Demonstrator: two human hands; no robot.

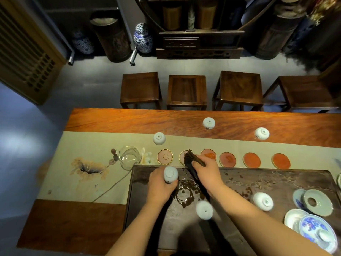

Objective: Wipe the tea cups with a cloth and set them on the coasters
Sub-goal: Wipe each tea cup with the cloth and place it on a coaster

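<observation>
Gripping upturned white cup (pixel 171 174) | left hand (pixel 160 189) fingers curled | right hand (pixel 206 171) fingers clamp dark cloth (pixel 192 164)

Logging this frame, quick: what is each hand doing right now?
Left hand: grips a white tea cup.
Right hand: grips the dark cloth.

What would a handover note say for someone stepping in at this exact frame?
Left hand grips an inverted white porcelain tea cup over the dark wet tea tray.
Right hand grips the dark brown folded cloth.
Done: none of the six round coasters carries a cup.
Left: two inverted white cups on the tray, three more on the long wooden table beyond the coasters. Wipe each, place on coasters.
</observation>
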